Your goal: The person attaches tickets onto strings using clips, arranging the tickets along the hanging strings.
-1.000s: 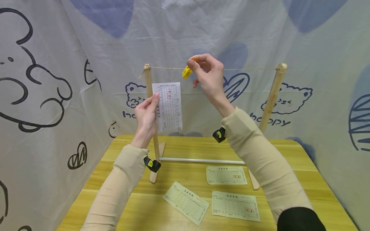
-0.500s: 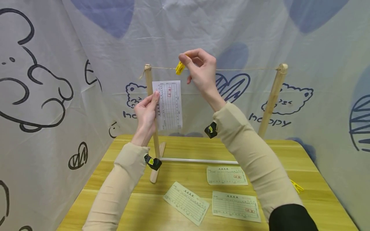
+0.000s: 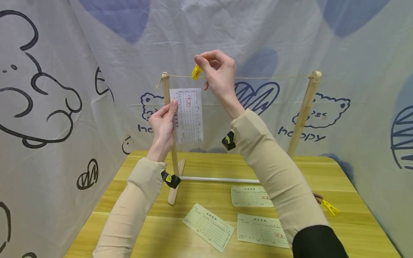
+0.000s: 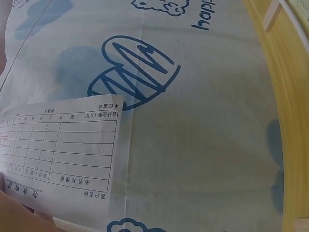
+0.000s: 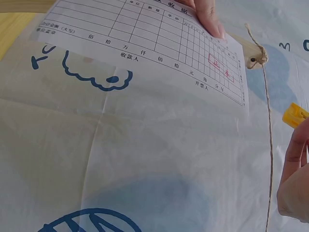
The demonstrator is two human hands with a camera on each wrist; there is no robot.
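My left hand (image 3: pixel 162 120) pinches a printed receipt slip (image 3: pixel 189 118) by its left edge, thumb in front. The slip hangs upright, just below the string (image 3: pixel 264 77) and beside the left wooden post (image 3: pixel 166 87). Between thumb and fingers my right hand (image 3: pixel 221 73) holds a yellow clothespin (image 3: pixel 196 72) close to the string, above the slip's top edge. In the right wrist view the clothespin (image 5: pixel 295 115) sits apart from the slip (image 5: pixel 159 46), partly cut off by the frame edge. Much of the slip (image 4: pixel 63 150) fills the left wrist view's lower left.
Several more receipt slips (image 3: pixel 209 226) lie on the wooden table (image 3: pixel 145 229). A yellow clothespin (image 3: pixel 330 208) and a dark one (image 3: pixel 317 196) lie at the right, partly behind my right sleeve. The rack's right post (image 3: pixel 301 118) and white bottom rod (image 3: pixel 219 179) stand behind.
My right hand has moved left and slightly up with the yellow clothespin, nearer the left post. The slip has risen a little in my left hand. The clothespins at the right have come into view.
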